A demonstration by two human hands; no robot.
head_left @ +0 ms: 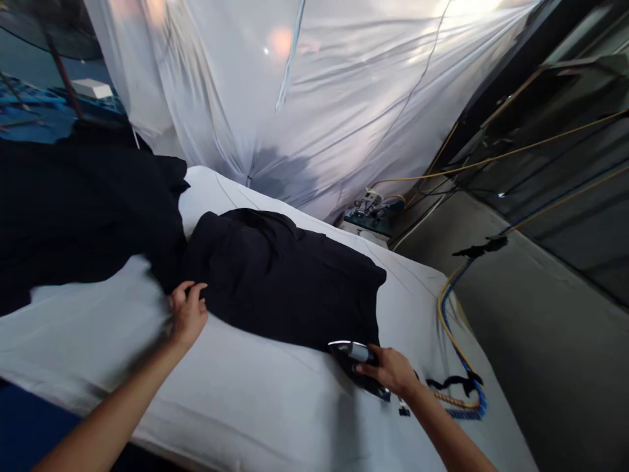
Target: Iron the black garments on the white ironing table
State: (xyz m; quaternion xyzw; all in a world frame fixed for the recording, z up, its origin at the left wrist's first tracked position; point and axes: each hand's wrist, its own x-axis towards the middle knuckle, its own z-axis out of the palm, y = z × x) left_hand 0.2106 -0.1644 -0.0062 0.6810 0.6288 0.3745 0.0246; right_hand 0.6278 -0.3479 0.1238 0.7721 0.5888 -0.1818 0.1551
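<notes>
lying just beyond the hands — left [188,314] pinching its edge, right [394,372] gripping an iron [358,353] — is dark cloth [289,282].

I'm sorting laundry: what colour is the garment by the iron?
The garment looks near-black, head view.

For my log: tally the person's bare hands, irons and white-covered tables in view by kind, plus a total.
Bare hands: 2 (left hand, right hand)
Iron, held in the right hand: 1
White-covered table: 1
Total: 4
</notes>
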